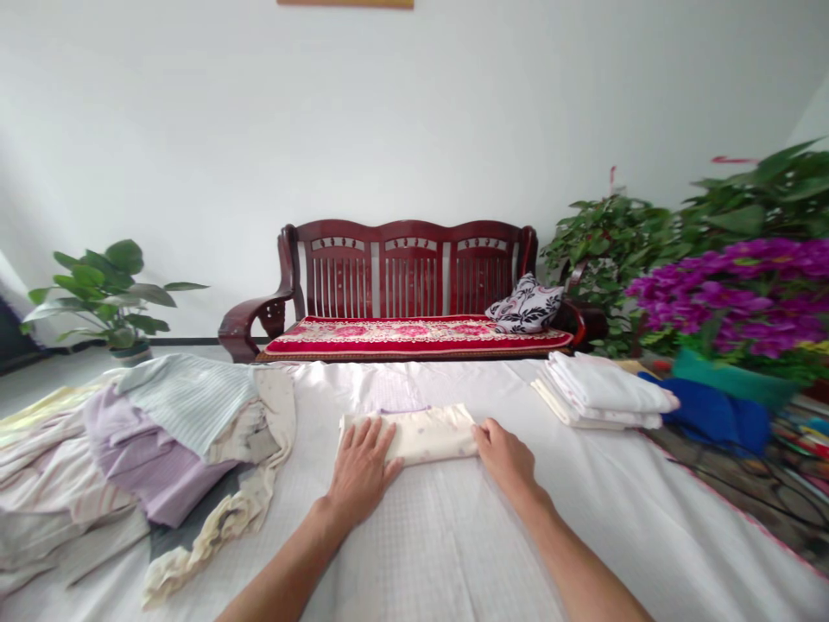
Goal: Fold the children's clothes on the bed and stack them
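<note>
"Starting close in, how are the hands set?"

"Apart from each other. The left hand point(363, 458) lies flat, fingers slightly spread, on the left part of a folded cream garment point(433, 436); the right hand point(506, 456) has its curled fingers closed on the right end."

"And where is that garment?"

"On the white cloth point(440, 544), in the middle. Left of it sprawls a loose heap of clothes point(58, 484), with a lavender top point(142, 453) and a pale green ribbed garment point(191, 393) showing."

"On the right?"

"A neat stack of folded garments point(602, 384), mostly white, a little farther off than the right hand. Beyond it, purple flowers point(738, 289) rise above a teal pot point(731, 380)."

"Farther back?"

"A leafy potted plant point(110, 285) at left, then a dark red wooden bench point(411, 231) with a red floral runner point(414, 335) and a black-and-white cushion point(531, 308), before a pale wall point(414, 104)."
</note>
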The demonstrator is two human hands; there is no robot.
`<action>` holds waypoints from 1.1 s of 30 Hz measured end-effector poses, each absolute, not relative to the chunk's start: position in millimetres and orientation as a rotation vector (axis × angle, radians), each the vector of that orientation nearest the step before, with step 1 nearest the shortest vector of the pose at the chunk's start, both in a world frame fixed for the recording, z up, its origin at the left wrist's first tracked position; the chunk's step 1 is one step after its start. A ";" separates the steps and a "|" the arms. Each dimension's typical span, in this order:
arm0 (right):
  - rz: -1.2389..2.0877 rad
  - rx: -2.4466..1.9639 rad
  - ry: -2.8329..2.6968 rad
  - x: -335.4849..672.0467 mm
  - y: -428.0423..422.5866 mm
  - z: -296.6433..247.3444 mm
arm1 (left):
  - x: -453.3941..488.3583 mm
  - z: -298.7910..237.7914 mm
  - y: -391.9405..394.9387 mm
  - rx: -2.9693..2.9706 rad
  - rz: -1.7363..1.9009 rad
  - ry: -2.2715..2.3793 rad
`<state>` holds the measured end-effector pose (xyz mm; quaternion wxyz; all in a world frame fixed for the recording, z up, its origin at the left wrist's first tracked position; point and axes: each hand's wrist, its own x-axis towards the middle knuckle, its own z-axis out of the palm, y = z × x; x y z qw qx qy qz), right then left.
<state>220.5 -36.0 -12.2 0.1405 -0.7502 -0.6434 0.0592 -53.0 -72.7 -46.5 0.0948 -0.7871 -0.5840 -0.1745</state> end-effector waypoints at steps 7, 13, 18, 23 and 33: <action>-0.260 -1.390 -2.237 182.1 -47.2 -16.7 | -49.8 -48.3 -71.7 -2.311 -0.555 -1.727; -0.084 -1.310 -2.473 162.5 -45.7 -35.0 | -54.1 -43.5 -69.7 -2.347 -0.538 -1.759; -0.065 -1.525 -2.424 182.3 -37.9 -30.0 | -70.2 -37.2 -65.8 -2.267 -0.457 -2.010; -0.038 -1.744 -2.347 204.7 -30.3 -32.1 | -85.3 -39.4 -62.8 -2.193 -0.395 -2.197; -0.274 -1.729 -2.119 208.1 -36.6 -29.0 | -98.9 -46.6 -54.0 -1.990 -0.871 -2.432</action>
